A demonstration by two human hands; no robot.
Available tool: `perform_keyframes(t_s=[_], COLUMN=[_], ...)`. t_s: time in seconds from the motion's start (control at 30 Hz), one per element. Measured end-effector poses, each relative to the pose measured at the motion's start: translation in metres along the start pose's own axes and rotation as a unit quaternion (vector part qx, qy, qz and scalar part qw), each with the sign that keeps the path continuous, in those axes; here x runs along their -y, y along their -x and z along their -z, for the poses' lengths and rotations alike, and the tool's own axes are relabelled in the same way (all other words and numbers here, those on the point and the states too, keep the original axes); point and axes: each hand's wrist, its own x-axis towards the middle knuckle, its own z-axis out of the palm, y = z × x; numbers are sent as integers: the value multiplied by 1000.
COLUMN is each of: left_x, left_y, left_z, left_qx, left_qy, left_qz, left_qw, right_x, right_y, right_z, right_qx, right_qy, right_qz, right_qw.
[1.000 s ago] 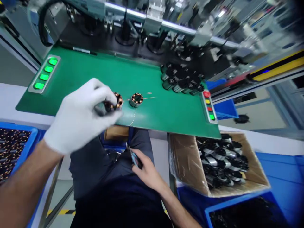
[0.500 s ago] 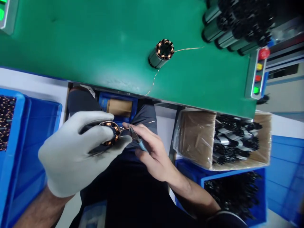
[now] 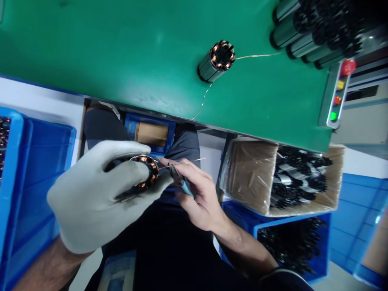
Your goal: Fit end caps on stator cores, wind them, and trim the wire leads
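Observation:
My left hand (image 3: 100, 194), in a white glove, is closed round a copper-wound stator (image 3: 145, 171) held over my lap. My bare right hand (image 3: 197, 194) grips small blue-handled cutters (image 3: 179, 180) whose tip sits at the stator's copper wire, and a thin wire end sticks out past my fingers. A second stator (image 3: 216, 60) lies on the green table (image 3: 121, 60) with a loose copper wire trailing from it.
Several dark stator cores (image 3: 312, 28) are stacked at the table's far right beside a button panel (image 3: 336, 97). A cardboard box (image 3: 242, 178) of black parts sits to the right, blue bins (image 3: 36, 182) stand on both sides, and my dark trousers are below.
My left hand has brought a stator from the green table down to my lap. My right hand rose with the cutters to meet it. The view tilted down and closer.

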Motion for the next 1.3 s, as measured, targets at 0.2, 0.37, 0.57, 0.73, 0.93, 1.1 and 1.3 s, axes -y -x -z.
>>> perform_keyframes(t_s=[0.2, 0.37, 0.57, 0.73, 0.93, 1.1, 1.3], left_x=[4, 13, 21, 7, -13, -12, -10], left_y=[2, -8, -11, -19, -32, -30, -27], left_z=[-3, -12, -22, -36, -42, -47, -48], left_qx=[-5, -83, -83, -94, -85, -93, -58], left_qy=[-74, -81, 283, 377, 403, 411, 360], left_qz=[-57, -41, 198, 268, 256, 250, 278], left_qw=[996, 992, 935, 882, 875, 872, 888], right_x=[-6, -28, -30, -23, -21, -24, -27], right_y=[-3, -10, -12, -11, -13, -9, -6], right_z=[-5, -5, -3, -9, -10, -10, -9], right_qx=[-21, -24, -60, -96, -122, -127, -124], right_qy=[-16, -20, 133, 216, 237, 223, 209], right_qz=[30, -44, 5, 91, 115, 92, 83], right_qw=[999, 999, 989, 967, 957, 962, 966])
